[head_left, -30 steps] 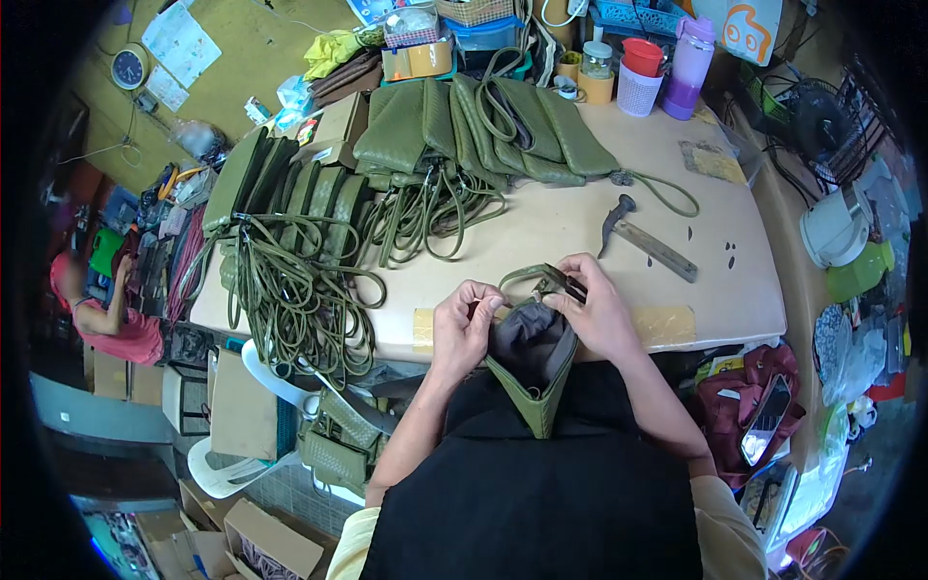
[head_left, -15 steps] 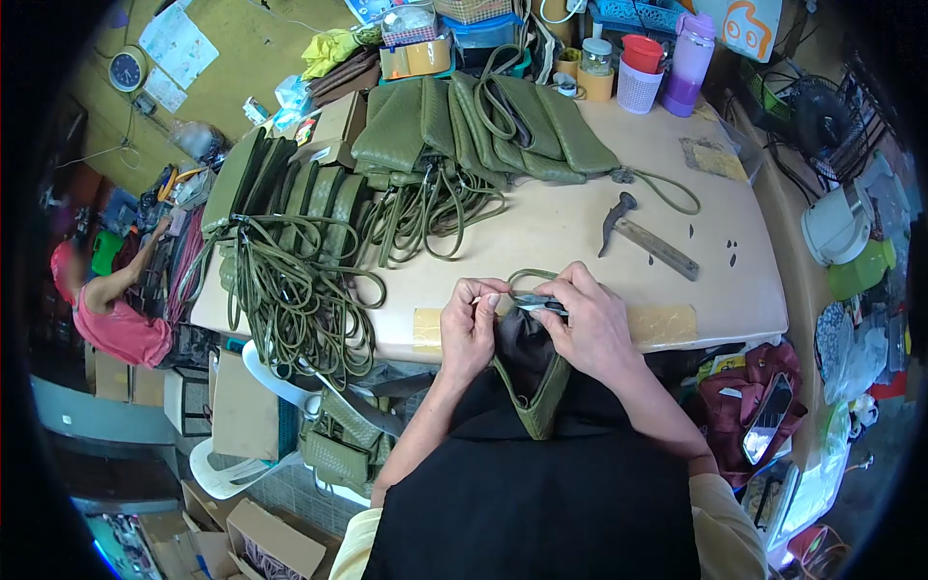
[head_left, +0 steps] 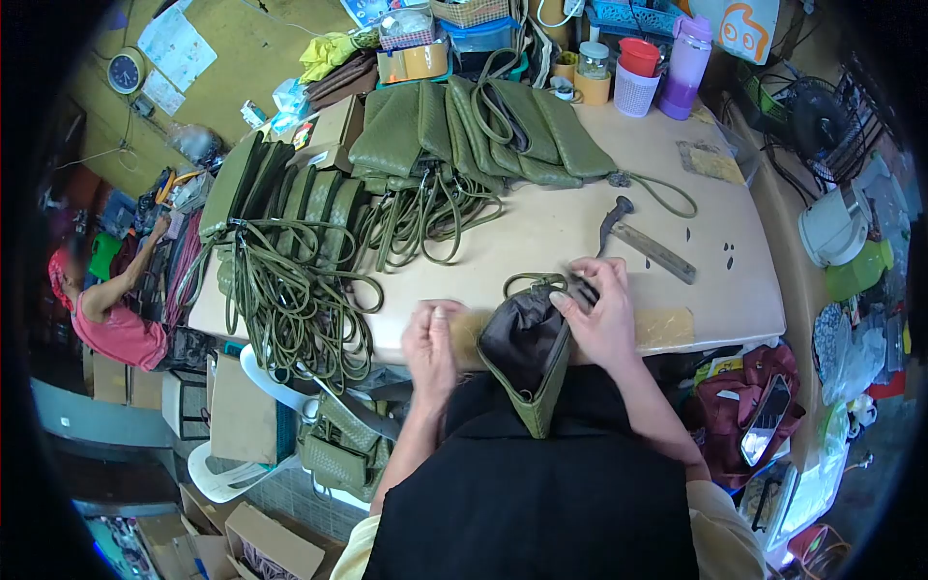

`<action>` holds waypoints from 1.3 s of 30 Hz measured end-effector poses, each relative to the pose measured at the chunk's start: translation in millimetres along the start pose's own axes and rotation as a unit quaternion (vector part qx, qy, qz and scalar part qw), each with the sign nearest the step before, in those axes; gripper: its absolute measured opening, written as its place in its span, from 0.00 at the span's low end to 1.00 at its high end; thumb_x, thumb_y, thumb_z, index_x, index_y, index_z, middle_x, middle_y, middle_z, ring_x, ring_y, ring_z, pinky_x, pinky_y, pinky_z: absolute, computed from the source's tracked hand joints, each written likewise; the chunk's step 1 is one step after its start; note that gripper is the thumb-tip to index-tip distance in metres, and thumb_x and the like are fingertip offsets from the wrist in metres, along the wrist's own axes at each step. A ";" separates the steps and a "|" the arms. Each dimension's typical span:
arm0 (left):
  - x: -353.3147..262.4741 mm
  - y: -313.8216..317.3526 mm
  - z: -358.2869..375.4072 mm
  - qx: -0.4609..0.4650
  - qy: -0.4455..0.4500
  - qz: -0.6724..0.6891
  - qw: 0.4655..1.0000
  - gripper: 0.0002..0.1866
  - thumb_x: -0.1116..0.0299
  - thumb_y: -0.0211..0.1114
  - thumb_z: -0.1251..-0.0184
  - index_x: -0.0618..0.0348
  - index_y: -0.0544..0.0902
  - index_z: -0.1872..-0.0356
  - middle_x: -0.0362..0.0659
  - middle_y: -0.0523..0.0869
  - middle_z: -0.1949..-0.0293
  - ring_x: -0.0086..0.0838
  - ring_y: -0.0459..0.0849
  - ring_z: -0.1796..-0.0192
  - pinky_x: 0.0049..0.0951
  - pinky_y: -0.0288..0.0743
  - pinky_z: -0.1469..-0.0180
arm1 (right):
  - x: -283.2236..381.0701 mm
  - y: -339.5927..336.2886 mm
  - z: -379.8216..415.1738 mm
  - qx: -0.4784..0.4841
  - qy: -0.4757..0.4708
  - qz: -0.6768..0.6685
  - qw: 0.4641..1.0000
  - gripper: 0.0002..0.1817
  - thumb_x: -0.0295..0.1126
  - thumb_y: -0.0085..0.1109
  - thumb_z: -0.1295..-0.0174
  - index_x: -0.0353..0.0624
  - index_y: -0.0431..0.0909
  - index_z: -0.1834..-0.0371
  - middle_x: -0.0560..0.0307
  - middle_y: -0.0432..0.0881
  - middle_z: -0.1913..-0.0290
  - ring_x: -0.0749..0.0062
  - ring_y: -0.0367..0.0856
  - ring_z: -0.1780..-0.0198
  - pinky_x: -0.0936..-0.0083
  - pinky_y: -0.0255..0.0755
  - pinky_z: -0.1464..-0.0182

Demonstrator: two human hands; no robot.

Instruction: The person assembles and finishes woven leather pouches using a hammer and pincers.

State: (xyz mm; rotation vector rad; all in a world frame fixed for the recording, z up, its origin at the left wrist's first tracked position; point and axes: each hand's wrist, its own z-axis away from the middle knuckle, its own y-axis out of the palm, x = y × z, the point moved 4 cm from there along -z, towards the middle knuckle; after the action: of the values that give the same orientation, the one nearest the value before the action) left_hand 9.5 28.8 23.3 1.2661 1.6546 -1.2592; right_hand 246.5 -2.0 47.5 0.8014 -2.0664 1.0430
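An olive-green woven pouch (head_left: 541, 401) stands unzipped against my black apron, its dark lining (head_left: 527, 338) facing up and a short green loop strap (head_left: 532, 280) at its far end. My right hand (head_left: 604, 319) is at the pouch's upper right rim, its fingers closed round a small dark metal tool (head_left: 582, 288), partly hidden and blurred. To the left of the pouch and apart from it is my left hand (head_left: 430, 343); motion smears its fingers, and I see nothing clearly in them.
Behind lie stacked green pouches (head_left: 522, 135) and a bundle of cord straps (head_left: 300, 290). A hammer (head_left: 652, 251) rests on the table (head_left: 725, 300) to the right. Cups and a purple bottle (head_left: 686, 68) stand at the back. A person in pink (head_left: 121, 324) is at far left.
My left hand has come off the pouch's far end and moved left. My right hand has shifted slightly right with the tool, and the pouch mouth is now wider.
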 end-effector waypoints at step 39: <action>-20.3 9.6 -2.8 0.107 -0.083 0.091 0.987 0.08 0.70 0.65 0.33 0.67 0.83 0.66 0.39 0.84 0.71 0.18 0.81 0.66 0.22 0.75 0.62 | -14.2 5.2 -3.3 0.169 0.149 -0.375 0.899 0.23 0.25 0.74 0.50 0.42 0.72 0.53 0.64 0.80 0.63 0.83 0.76 0.59 0.83 0.70 0.52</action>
State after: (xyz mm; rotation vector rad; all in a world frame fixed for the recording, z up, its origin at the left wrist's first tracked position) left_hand 24.5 26.1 40.0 1.3646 1.2820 -1.4164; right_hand 251.8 6.4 35.6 1.3709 -1.1495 0.9886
